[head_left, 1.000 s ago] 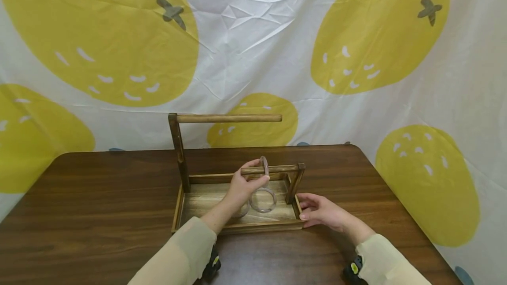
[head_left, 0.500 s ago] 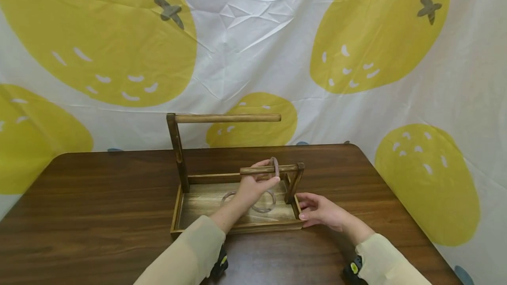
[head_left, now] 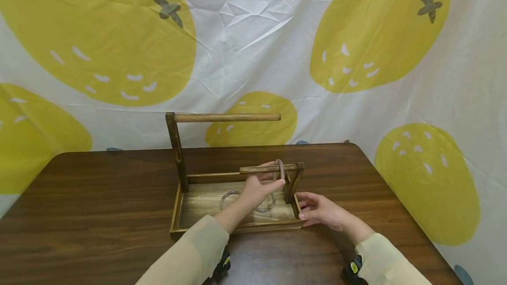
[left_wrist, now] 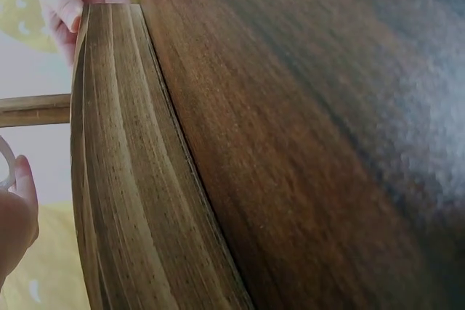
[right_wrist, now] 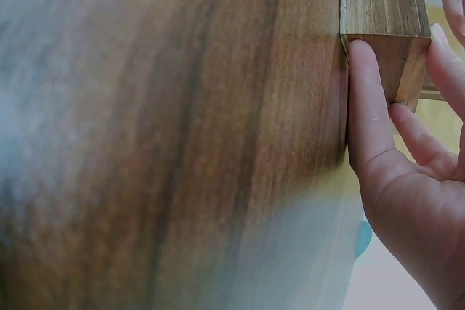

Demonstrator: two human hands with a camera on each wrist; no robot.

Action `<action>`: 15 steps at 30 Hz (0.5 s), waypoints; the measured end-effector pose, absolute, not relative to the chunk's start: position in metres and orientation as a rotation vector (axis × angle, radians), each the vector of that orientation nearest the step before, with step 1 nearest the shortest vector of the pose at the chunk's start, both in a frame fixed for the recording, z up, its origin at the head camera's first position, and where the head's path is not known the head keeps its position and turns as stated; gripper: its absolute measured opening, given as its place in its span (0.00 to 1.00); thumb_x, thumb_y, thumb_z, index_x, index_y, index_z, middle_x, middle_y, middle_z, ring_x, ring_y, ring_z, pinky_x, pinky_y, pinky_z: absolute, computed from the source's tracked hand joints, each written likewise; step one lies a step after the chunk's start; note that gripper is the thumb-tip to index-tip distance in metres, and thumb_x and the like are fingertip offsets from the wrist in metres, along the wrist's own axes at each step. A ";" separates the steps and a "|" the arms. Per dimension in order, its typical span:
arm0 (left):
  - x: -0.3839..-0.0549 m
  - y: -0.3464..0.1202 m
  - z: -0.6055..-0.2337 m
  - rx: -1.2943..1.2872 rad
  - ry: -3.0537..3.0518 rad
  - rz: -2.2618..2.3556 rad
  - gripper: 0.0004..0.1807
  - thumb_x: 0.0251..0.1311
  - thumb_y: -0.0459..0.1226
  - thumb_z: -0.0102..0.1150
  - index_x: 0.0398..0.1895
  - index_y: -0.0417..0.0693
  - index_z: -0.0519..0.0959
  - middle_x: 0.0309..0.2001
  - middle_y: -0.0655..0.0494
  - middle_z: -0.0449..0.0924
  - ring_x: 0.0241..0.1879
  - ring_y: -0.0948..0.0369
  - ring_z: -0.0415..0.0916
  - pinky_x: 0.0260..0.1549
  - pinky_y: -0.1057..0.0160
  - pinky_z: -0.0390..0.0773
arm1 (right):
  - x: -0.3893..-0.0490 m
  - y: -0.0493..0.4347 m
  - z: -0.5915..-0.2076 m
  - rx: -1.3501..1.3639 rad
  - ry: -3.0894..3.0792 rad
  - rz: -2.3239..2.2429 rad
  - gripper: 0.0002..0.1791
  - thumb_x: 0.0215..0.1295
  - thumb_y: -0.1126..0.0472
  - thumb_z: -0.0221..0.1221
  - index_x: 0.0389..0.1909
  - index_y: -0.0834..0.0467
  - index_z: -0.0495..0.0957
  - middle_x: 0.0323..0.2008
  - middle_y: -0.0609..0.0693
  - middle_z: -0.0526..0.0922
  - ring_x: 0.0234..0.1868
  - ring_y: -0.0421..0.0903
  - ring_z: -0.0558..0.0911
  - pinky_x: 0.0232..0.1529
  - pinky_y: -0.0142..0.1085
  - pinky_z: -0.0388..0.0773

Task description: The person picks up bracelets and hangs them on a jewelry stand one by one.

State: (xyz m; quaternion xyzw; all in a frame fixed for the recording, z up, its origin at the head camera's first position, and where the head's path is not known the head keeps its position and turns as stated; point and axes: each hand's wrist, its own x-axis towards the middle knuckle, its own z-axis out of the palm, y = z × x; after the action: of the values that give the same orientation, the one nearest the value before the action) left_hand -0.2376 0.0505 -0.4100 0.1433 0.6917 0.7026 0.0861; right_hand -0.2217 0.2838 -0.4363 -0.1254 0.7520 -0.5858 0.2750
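A wooden display stand (head_left: 257, 228) has a shallow tray, a tall post with a bar at left and a short post with a lower bar (head_left: 253, 170) at right. My left hand (head_left: 253, 192) pinches a pale purplish bangle (head_left: 282, 171), which encircles the lower bar near its post. In the left wrist view, part of that bangle (left_wrist: 6, 161) shows by the fingers. My right hand (head_left: 325, 212) holds the tray's right end, thumb near the rim and fingers against the outer end wall (right_wrist: 385, 63). Two more bangles lie in the tray, partly hidden by my left hand and forearm.
The tall post's upper bar (head_left: 229, 118) reaches right above the tray, its right end free. Beneath the stand is a dark brown wooden table (head_left: 99, 206). A white cloth printed with yellow fruit (head_left: 253, 56) hangs behind.
My left hand has slid the bangle rightward along the lower bar, from mid-bar to near the post. The right hand and the stand stay put.
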 end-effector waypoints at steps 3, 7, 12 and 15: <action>-0.237 0.051 -0.410 0.427 2.065 2.088 0.29 0.58 0.40 0.60 0.64 0.48 0.67 0.63 0.37 0.66 0.62 0.44 0.66 0.52 0.50 0.76 | -0.222 0.284 -0.436 -0.334 2.021 -1.573 0.43 0.62 0.64 0.60 0.68 0.76 0.45 0.56 0.73 0.65 0.43 0.45 0.78 0.45 0.45 0.81; -0.237 0.050 -0.409 0.445 2.084 2.084 0.29 0.58 0.39 0.60 0.64 0.47 0.67 0.63 0.40 0.66 0.62 0.45 0.65 0.52 0.52 0.76 | -0.222 0.283 -0.435 -0.332 2.022 -1.572 0.43 0.61 0.64 0.60 0.68 0.76 0.45 0.56 0.74 0.65 0.43 0.45 0.78 0.45 0.45 0.81; -0.238 0.051 -0.407 0.453 2.097 2.055 0.32 0.57 0.39 0.62 0.66 0.46 0.65 0.60 0.37 0.69 0.61 0.45 0.68 0.53 0.51 0.75 | -0.221 0.283 -0.435 -0.328 2.025 -1.568 0.43 0.62 0.64 0.60 0.68 0.75 0.45 0.57 0.74 0.64 0.43 0.45 0.78 0.45 0.45 0.81; -0.238 0.050 -0.407 0.470 2.105 2.020 0.36 0.56 0.39 0.62 0.68 0.45 0.61 0.60 0.35 0.69 0.62 0.45 0.67 0.56 0.49 0.72 | -0.221 0.283 -0.434 -0.328 2.027 -1.565 0.43 0.61 0.63 0.60 0.68 0.75 0.44 0.57 0.74 0.64 0.43 0.45 0.78 0.45 0.45 0.81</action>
State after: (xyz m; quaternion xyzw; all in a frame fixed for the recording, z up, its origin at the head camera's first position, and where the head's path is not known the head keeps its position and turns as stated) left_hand -0.2380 0.0497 -0.4073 0.1584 0.7093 0.6805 0.0932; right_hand -0.2210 0.2831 -0.4344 -0.1220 0.7545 -0.5826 0.2763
